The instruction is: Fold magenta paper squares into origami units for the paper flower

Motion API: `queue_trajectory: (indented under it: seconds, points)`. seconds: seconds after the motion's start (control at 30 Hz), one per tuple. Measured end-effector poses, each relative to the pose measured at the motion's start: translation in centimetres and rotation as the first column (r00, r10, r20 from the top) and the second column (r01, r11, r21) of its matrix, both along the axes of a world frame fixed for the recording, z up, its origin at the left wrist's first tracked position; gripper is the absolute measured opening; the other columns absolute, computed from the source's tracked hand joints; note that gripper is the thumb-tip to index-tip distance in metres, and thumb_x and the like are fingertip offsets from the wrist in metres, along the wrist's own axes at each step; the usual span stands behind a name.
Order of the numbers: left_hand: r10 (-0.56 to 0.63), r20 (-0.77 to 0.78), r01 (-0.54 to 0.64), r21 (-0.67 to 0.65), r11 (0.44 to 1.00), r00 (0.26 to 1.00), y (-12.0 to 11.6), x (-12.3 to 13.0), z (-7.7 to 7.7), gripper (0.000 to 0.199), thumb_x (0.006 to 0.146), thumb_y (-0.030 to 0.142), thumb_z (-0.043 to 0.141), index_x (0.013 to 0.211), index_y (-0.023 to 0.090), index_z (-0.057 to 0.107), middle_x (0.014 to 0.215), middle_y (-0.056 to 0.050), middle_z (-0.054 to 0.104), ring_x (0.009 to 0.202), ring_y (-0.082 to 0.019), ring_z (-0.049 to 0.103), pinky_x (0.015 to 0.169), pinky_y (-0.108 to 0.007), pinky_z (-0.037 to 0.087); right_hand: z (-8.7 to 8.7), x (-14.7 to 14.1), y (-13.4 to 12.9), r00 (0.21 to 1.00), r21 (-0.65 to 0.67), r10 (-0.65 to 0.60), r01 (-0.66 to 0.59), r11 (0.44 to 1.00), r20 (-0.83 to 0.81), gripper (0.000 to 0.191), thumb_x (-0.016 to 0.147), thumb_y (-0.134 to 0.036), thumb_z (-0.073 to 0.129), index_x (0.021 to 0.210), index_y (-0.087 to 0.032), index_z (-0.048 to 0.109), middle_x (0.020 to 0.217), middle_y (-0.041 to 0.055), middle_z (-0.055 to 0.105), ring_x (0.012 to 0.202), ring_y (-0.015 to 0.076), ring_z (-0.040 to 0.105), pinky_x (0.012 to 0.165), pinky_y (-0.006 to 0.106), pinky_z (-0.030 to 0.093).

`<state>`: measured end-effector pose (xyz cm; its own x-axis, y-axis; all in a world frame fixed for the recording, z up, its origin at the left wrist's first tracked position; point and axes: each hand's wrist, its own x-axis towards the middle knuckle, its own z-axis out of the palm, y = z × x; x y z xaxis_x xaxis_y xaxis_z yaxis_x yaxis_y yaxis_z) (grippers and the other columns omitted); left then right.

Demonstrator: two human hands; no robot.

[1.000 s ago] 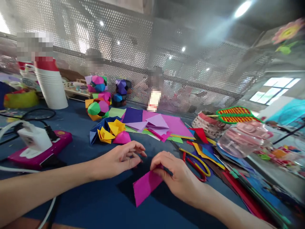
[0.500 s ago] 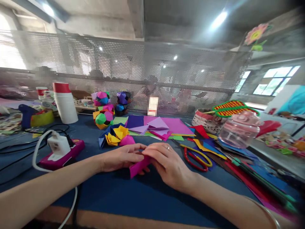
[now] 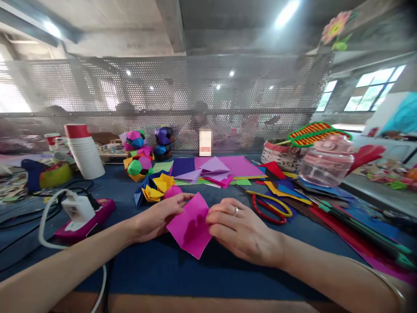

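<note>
A magenta paper square [image 3: 195, 230], opened out and creased, is held up over the blue table between my two hands. My left hand [image 3: 158, 217] has the paper's left side, its fingertips partly behind the sheet. My right hand [image 3: 239, 228], with a ring on one finger, pinches the right corner. Just beyond my left hand sit yellow folded paper pieces [image 3: 158, 187] and a pink folded piece [image 3: 172, 191]. Behind the hands lies a stack of coloured paper [image 3: 241, 167] with a lilac folded piece [image 3: 215, 167] on it.
Red-and-yellow-handled scissors [image 3: 270, 208], paper strips and a clear bottle [image 3: 325, 163] are at the right. On the left stand stacked paper cups [image 3: 85, 152] and a magenta power strip [image 3: 104, 213] with cables. Paper balls [image 3: 139, 165] sit behind, before a perforated screen [image 3: 163, 87].
The magenta paper, earlier folded into a narrow strip, is now spread open and faces the camera. My hands have moved slightly apart. The view has shifted a little.
</note>
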<state>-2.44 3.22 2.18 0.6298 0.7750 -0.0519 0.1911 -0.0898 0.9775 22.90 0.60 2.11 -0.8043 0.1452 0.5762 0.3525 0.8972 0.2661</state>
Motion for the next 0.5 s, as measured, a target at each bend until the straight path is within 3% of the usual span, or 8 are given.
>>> queue_trajectory:
  seconds: [0.13,0.27,0.33,0.37,0.4,0.43,0.5]
  points:
    - [0.041,0.042,-0.039,-0.045,0.998,0.998,0.1,0.1,-0.2,0.063,0.081,0.017,0.053,0.142,0.022,0.039,0.141,-0.011,0.055,0.117,-0.019,0.063,0.09,-0.027,0.053,0.0,0.9,0.4,0.996,0.004,-0.002,0.002,1.0,0.094,0.025,0.094,-0.004,0.04,0.091,-0.019,0.06,0.103,0.0053,0.071,0.101,0.019,0.061,0.095,0.037,0.044]
    - [0.039,0.061,-0.039,-0.013,0.999,0.997,-0.3,0.3,-0.9,0.069,0.083,0.021,0.063,0.144,0.023,0.03,0.142,-0.016,0.052,0.104,-0.02,0.068,0.085,-0.031,0.055,-0.1,2.2,0.9,0.996,-0.026,0.009,-0.007,1.0,0.093,0.025,0.092,-0.002,0.041,0.09,-0.017,0.061,0.099,0.0066,0.072,0.1,0.0202,0.061,0.094,0.035,0.047]
    - [0.052,0.042,-0.056,0.103,0.993,0.998,-0.8,0.3,-1.3,0.069,0.087,0.019,0.062,0.147,0.029,0.028,0.149,-0.015,0.045,0.109,-0.021,0.065,0.086,-0.034,0.056,-0.1,2.8,1.0,0.995,-0.056,0.018,-0.012,0.998,0.099,0.026,0.094,-0.003,0.041,0.087,-0.016,0.062,0.098,0.0073,0.072,0.101,0.0201,0.062,0.094,0.034,0.048]
    - [0.065,0.023,-0.068,0.177,0.982,0.998,-1.1,0.2,-1.4,0.068,0.089,0.016,0.06,0.147,0.033,0.029,0.154,-0.012,0.039,0.121,-0.023,0.059,0.093,-0.037,0.055,-0.1,3.2,1.0,0.994,-0.071,0.022,-0.015,0.997,0.105,0.027,0.096,-0.005,0.04,0.086,-0.017,0.062,0.098,0.0075,0.072,0.1,0.0198,0.062,0.093,0.033,0.049]
    - [0.075,-0.09,-0.029,0.431,0.902,0.993,-1.5,0.1,-1.4,0.062,0.092,0.013,0.055,0.147,0.034,0.034,0.156,-0.01,0.036,0.134,-0.025,0.05,0.102,-0.039,0.051,-0.1,3.5,1.0,0.993,-0.086,0.027,-0.017,0.996,0.114,0.028,0.098,-0.007,0.039,0.086,-0.017,0.062,0.098,0.0077,0.073,0.099,0.0196,0.063,0.093,0.033,0.05]
    - [0.08,-0.244,0.092,0.621,0.779,0.967,-1.8,0.0,-1.4,0.061,0.094,0.01,0.051,0.147,0.035,0.038,0.162,-0.007,0.029,0.145,-0.028,0.036,0.114,-0.047,0.041,-0.1,3.8,1.0,0.992,-0.102,0.032,-0.02,0.995,0.12,0.03,0.1,-0.009,0.038,0.086,-0.017,0.063,0.098,0.0077,0.073,0.098,0.0195,0.064,0.092,0.032,0.051]
    - [0.102,-0.402,0.285,0.784,0.552,0.91,-2.3,-0.2,-1.2,0.056,0.097,0.007,0.044,0.144,0.036,0.046,0.165,-0.002,0.027,0.152,-0.028,0.025,0.123,-0.055,0.025,-0.1,4.3,1.1,0.994,-0.153,0.046,-0.03,0.988,0.104,0.032,0.101,-0.01,0.037,0.087,-0.018,0.064,0.098,0.0075,0.074,0.098,0.0193,0.064,0.092,0.032,0.053]
